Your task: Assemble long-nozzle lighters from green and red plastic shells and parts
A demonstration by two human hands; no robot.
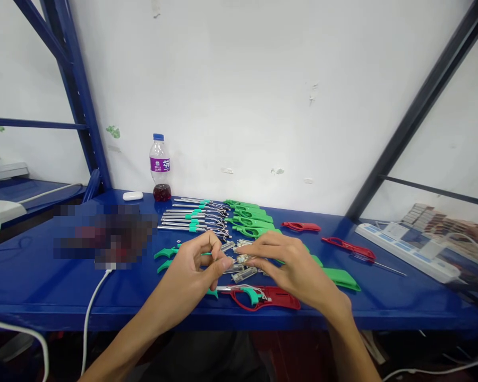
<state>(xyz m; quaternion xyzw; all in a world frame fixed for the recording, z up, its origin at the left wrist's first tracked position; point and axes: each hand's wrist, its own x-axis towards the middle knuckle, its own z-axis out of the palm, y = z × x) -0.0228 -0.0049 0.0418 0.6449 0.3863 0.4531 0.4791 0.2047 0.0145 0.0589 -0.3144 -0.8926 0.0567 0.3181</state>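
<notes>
My left hand (201,262) is closed in a pinch above the parts, and whatever its fingertips hold is too small to make out. Beside it, my right hand (289,262) has thumb and fingers closed on the white end of a clear lighter fuel tank (242,259). More clear tanks (245,274) lie loose beneath the hands, partly hidden by them. In front sits an open red lighter casing half (281,298) with a metal tube, a green trigger (252,295) and white wires in it. Loose green triggers (165,265) rest left of my left hand.
Behind are metal tubes with wires (179,228) in a row and several green casings (249,217). Red casings (301,226), a screwdriver (388,268) and a power strip (406,252) lie to the right. A drink bottle (160,167) and white case (133,196) stand back left.
</notes>
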